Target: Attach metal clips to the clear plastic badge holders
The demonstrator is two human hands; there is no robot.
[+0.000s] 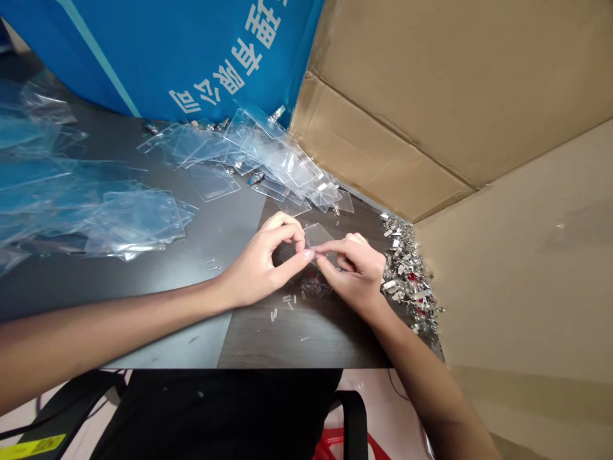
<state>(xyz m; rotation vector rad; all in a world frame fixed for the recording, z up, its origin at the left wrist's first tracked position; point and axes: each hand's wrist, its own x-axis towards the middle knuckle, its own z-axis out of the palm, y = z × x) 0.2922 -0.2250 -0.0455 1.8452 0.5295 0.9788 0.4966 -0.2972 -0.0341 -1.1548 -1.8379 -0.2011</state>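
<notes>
Head view: we pinch a clear plastic badge sleeve (313, 237) at centre frame, fingertips of our left hand (258, 265) and right hand (354, 278) clamped together on it; metal clips (407, 275) heap just right, more sleeves (258, 153) upper left.

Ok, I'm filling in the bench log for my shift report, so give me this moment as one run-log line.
left hand: pinching clear plastic sleeve | right hand: pinching same sleeve | nearby: metal clips, loose clear sleeves

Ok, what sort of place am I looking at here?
Probably a manual assembly workspace: clear plastic badge holders spread over a dark table, a heap of metal clips, and cardboard sheets alongside.
</notes>
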